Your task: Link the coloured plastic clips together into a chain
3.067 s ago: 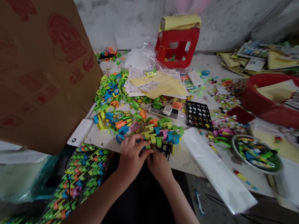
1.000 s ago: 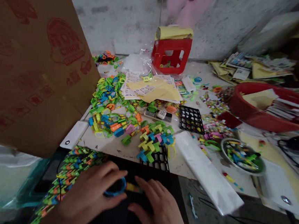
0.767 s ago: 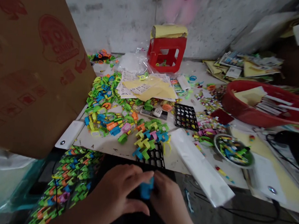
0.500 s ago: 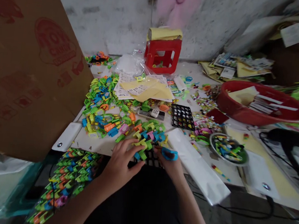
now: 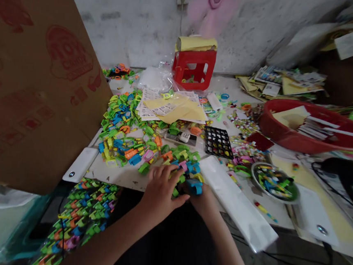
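Observation:
In the head view, my left hand [image 5: 163, 187] lies over a cluster of coloured plastic toys [image 5: 180, 154] at the table's front edge. Its fingers are stretched out over the toys, with the thumb apart. My right hand [image 5: 204, 201], close beside it, is closed around a blue plastic toy [image 5: 194, 187] with a curved band shape. The toys in the cluster are green, orange, pink, blue and yellow and sit close together in rows. Whatever lies under the cluster is mostly hidden by my hands.
A large cardboard box [image 5: 42, 79] stands at left beside a loose toy heap [image 5: 124, 124]. A black grid tray [image 5: 219, 142], white plastic-wrapped strip [image 5: 238, 204], metal bowl [image 5: 253, 172] and red basin [image 5: 287, 140] lie to the right. A red stool [image 5: 211, 71] stands behind.
My left hand has moved right, over the toys and closer to my right hand. The black grid seen earlier between my hands is now covered. The view has shifted slightly.

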`<state>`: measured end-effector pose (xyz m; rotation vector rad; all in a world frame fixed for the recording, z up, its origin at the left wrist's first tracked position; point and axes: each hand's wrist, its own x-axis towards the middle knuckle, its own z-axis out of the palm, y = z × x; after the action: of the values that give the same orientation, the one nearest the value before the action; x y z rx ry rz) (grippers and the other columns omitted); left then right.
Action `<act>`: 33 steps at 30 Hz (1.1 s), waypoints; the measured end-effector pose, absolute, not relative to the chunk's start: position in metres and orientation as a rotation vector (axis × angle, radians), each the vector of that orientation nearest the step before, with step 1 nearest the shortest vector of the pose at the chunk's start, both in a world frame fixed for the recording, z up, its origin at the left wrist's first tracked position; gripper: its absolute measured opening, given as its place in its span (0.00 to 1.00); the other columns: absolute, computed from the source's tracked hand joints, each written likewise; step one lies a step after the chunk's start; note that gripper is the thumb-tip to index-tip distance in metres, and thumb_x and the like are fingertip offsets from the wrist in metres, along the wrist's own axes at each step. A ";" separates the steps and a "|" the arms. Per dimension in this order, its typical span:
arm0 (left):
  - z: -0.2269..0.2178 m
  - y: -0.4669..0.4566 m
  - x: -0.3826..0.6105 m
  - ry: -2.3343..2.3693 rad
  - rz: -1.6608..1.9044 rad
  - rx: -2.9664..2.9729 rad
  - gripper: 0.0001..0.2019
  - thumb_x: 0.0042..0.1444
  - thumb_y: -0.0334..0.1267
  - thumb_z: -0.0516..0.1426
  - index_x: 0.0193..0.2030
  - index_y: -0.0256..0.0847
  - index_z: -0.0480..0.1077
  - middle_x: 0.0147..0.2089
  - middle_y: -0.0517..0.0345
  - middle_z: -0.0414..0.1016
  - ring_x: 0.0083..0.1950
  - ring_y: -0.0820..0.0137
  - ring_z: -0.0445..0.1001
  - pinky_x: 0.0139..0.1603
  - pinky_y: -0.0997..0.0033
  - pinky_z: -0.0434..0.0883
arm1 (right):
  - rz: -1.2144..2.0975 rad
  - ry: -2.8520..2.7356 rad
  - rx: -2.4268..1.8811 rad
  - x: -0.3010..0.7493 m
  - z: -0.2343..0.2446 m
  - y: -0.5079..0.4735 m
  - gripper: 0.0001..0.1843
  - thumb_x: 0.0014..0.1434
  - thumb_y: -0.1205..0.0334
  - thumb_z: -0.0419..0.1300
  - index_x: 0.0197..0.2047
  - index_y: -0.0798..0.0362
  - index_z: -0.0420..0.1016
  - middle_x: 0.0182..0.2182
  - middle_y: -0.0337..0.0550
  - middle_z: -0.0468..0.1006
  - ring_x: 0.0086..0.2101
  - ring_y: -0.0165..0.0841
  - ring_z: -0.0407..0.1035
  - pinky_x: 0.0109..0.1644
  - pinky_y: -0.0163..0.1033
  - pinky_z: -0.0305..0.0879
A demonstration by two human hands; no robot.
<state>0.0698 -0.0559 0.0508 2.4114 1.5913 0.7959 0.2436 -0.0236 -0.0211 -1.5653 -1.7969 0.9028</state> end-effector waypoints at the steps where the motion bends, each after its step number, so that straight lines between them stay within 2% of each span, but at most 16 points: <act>1: 0.050 -0.055 0.073 1.609 0.776 2.416 0.28 0.53 0.42 0.63 0.60 0.45 0.61 0.58 0.51 0.68 0.58 0.56 0.64 0.60 0.46 0.58 | 0.900 -1.774 -1.530 0.245 -0.023 -0.025 0.13 0.53 0.52 0.55 0.26 0.51 0.74 0.26 0.46 0.80 0.28 0.38 0.72 0.33 0.40 0.67; 5: 0.047 -0.050 0.070 1.660 0.736 2.418 0.23 0.53 0.36 0.62 0.56 0.46 0.64 0.58 0.54 0.69 0.59 0.57 0.64 0.61 0.48 0.58 | 0.877 -1.743 -1.503 0.247 -0.027 -0.029 0.13 0.54 0.52 0.55 0.29 0.51 0.75 0.31 0.49 0.81 0.33 0.40 0.74 0.39 0.42 0.69; 8: 0.047 -0.048 0.062 1.593 0.709 2.447 0.25 0.52 0.38 0.63 0.57 0.47 0.63 0.59 0.55 0.67 0.60 0.57 0.63 0.61 0.48 0.58 | 0.862 -1.785 -1.585 0.245 -0.023 -0.028 0.12 0.54 0.53 0.56 0.27 0.51 0.75 0.30 0.49 0.81 0.34 0.41 0.75 0.39 0.42 0.69; 12: 0.047 -0.047 0.059 1.556 0.705 2.459 0.25 0.52 0.39 0.63 0.57 0.47 0.64 0.59 0.55 0.67 0.59 0.57 0.63 0.62 0.47 0.57 | 0.814 -1.828 -1.576 0.243 -0.019 -0.026 0.09 0.53 0.57 0.58 0.31 0.51 0.76 0.33 0.50 0.81 0.37 0.42 0.75 0.40 0.41 0.70; 15: 0.046 -0.048 0.061 1.531 0.715 2.466 0.24 0.52 0.39 0.62 0.57 0.47 0.64 0.58 0.54 0.67 0.59 0.56 0.63 0.61 0.47 0.57 | 0.798 -1.855 -1.580 0.244 -0.018 -0.025 0.09 0.54 0.58 0.57 0.32 0.52 0.76 0.33 0.49 0.82 0.35 0.41 0.76 0.38 0.40 0.69; 18: 0.045 -0.047 0.059 1.503 0.742 2.473 0.26 0.51 0.39 0.63 0.56 0.46 0.64 0.58 0.53 0.67 0.59 0.56 0.63 0.61 0.47 0.58 | 0.787 -1.937 -1.637 0.244 -0.019 -0.024 0.09 0.54 0.59 0.56 0.29 0.52 0.76 0.28 0.48 0.81 0.31 0.41 0.75 0.34 0.40 0.68; 21: 0.043 -0.044 0.056 1.509 0.763 2.467 0.27 0.48 0.38 0.64 0.56 0.46 0.65 0.58 0.53 0.67 0.59 0.55 0.63 0.61 0.48 0.58 | 0.753 -1.917 -1.612 0.241 -0.020 -0.024 0.11 0.55 0.57 0.56 0.28 0.52 0.76 0.27 0.49 0.81 0.30 0.42 0.75 0.32 0.40 0.68; 27: 0.042 -0.042 0.057 1.504 0.724 2.462 0.27 0.46 0.34 0.65 0.54 0.45 0.65 0.58 0.53 0.67 0.59 0.55 0.63 0.61 0.47 0.59 | 0.645 -1.680 -1.415 0.238 -0.020 -0.038 0.17 0.60 0.49 0.54 0.32 0.52 0.78 0.29 0.46 0.82 0.31 0.40 0.76 0.37 0.41 0.71; 30: 0.045 -0.042 0.053 1.452 0.671 2.458 0.34 0.43 0.35 0.68 0.58 0.46 0.62 0.60 0.53 0.65 0.61 0.53 0.61 0.63 0.45 0.57 | 0.785 -1.606 -1.417 0.238 -0.026 -0.052 0.17 0.58 0.48 0.57 0.32 0.52 0.78 0.29 0.46 0.82 0.31 0.39 0.76 0.38 0.41 0.72; 33: 0.052 -0.042 0.043 1.317 0.632 2.465 0.46 0.42 0.36 0.69 0.66 0.49 0.52 0.63 0.51 0.61 0.65 0.54 0.58 0.65 0.46 0.56 | 0.987 -1.557 -1.411 0.236 -0.031 -0.063 0.16 0.57 0.48 0.59 0.36 0.51 0.79 0.35 0.46 0.83 0.36 0.40 0.77 0.42 0.42 0.73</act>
<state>0.0434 -0.0418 0.0517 2.4648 1.3174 0.6316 0.2358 -0.0627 -0.0311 -1.4108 -1.5566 0.9874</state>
